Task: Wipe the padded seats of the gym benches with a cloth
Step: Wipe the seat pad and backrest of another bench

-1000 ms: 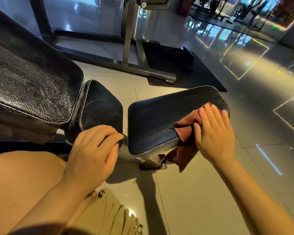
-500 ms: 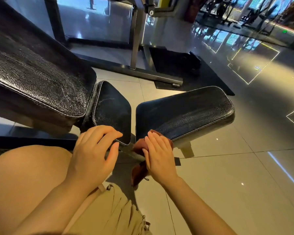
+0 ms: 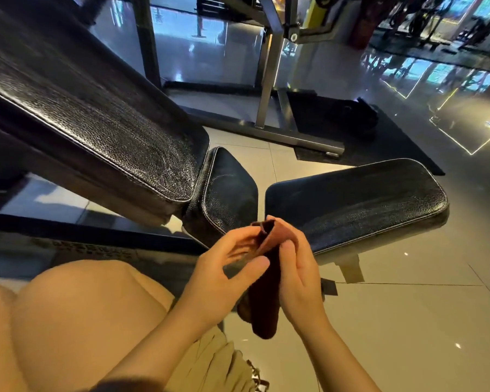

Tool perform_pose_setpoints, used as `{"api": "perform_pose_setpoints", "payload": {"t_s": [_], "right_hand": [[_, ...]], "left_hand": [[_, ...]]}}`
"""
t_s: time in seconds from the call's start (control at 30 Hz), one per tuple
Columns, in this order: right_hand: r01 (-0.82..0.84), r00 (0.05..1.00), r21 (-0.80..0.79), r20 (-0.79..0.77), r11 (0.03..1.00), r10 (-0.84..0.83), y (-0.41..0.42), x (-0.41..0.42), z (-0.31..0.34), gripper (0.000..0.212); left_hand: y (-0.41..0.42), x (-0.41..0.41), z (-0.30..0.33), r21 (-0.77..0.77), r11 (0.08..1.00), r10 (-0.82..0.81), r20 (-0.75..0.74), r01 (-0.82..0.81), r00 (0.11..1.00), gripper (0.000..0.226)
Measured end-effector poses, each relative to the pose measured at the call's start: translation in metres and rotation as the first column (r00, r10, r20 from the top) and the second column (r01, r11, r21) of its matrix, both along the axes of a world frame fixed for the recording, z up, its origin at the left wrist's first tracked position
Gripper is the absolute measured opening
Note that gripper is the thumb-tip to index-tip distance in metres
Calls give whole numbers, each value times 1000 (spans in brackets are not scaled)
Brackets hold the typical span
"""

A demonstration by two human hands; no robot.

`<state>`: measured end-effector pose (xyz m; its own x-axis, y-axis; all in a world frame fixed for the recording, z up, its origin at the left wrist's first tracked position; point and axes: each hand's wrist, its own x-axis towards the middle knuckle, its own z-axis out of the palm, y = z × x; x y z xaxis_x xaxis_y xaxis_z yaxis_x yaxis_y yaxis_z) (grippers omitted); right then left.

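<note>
Above the glossy tiled floor (image 3: 408,321), both hands hold the cloth (image 3: 266,292).

three black bench pads (image 3: 357,199), one brown cloth (image 3: 269,281), two hands (image 3: 297,275).

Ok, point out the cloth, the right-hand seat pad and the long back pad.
cloth (image 3: 266,301): head view, on its hanging lower half.
right-hand seat pad (image 3: 359,199): head view, middle of its top face.
long back pad (image 3: 96,117): head view, on its textured top.
</note>
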<state>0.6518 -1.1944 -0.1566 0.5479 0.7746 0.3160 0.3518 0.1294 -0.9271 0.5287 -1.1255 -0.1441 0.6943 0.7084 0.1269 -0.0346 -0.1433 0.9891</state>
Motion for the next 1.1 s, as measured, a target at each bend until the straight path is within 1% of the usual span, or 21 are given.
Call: {"api": "perform_pose_setpoints", "payload": {"t_s": [0.03, 0.1, 0.13, 0.27, 0.3, 0.37, 0.43, 0.47, 0.53, 0.57, 0.63, 0.67, 0.7, 0.73, 0.8, 0.87, 0.93, 0.97, 1.03, 1.1], "right_hand": [[-30, 999, 2, 35, 1000, 30, 1, 0, -3, 34], [-74, 997, -14, 38, 997, 74, 1, -1, -5, 36], [-91, 995, -18, 31, 996, 92, 1, -2, -5, 37], [-182, 983, -20, -4, 983, 182, 0, 0, 2, 45], [-207, 978, -28, -18, 978, 206, 0, 1, 3, 47], [-266, 961, -34, -89, 963, 262, -3, 5, 5, 51], [-330, 925, -10, -201, 944, 321, -6, 9, 10, 57], [-347, 902, 2, -271, 938, 335, -7, 10, 13, 56], [-313, 868, -36, -416, 949, 271, -7, 16, 22, 44], [-298, 859, -99, -462, 950, 221, -6, 19, 26, 39], [-366, 841, -247, -500, 897, 206, -3, 28, 31, 37], [-415, 820, -281, -528, 865, 222, -2, 31, 32, 39], [-438, 799, -274, -555, 856, 231, -2, 34, 33, 40], [-429, 790, -244, -569, 870, 230, -2, 37, 36, 40], [-363, 813, -186, -541, 913, 213, -3, 43, 41, 41], [-316, 854, -177, -481, 932, 198, -5, 48, 42, 42], [-299, 897, -218, -396, 929, 196, -7, 49, 41, 44], [-281, 925, -242, -328, 929, 194, -7, 48, 41, 44], [-213, 974, -261, -136, 942, 182, -7, 43, 43, 39], [-131, 984, -254, 83, 958, 157, -9, 40, 46, 36]], "left_hand": [[-1, 4, 4, -21, 999, 26, 31, -25, 999, 41], [-2, 9, 12, -62, 993, 100, 63, -96, 993, 34], [-2, 10, 14, -69, 991, 117, 69, -112, 991, 35], [-6, 10, 19, -28, 999, 25, 83, -23, 996, 42], [-7, 11, 19, -30, 999, 40, 97, -38, 994, 40], [-6, 12, 19, -46, 991, 128, 109, -123, 986, 35], [-3, 13, 21, -20, 983, 183, 100, -182, 978, 34], [-1, 12, 22, -6, 981, 196, 104, -196, 975, 35], [3, 9, 23, 25, 975, 217, 117, -221, 969, 35], [5, 7, 22, 52, 974, 213, 114, -220, 970, 32], [6, 2, 21, 132, 976, 165, 80, -175, 983, 25], [6, -1, 20, 195, 970, 135, 54, -143, 989, 23], [6, -4, 20, 280, 952, 119, 34, -123, 992, 22], [6, -9, 18, 363, 925, 114, 16, -112, 993, 24], [8, -18, 14, 458, 882, 138, -31, -109, 990, 25], [10, -25, 11, 476, 869, 215, -111, -138, 970, 33], [9, -29, 8, 458, 876, 270, -212, -149, 939, 36], [8, -29, 6, 440, 888, 269, -256, -136, 928, 34], [6, -29, 2, 405, 909, 247, -329, -100, 911, 27], [6, -31, -1, 397, 914, 246, -376, -84, 893, 14]]}}
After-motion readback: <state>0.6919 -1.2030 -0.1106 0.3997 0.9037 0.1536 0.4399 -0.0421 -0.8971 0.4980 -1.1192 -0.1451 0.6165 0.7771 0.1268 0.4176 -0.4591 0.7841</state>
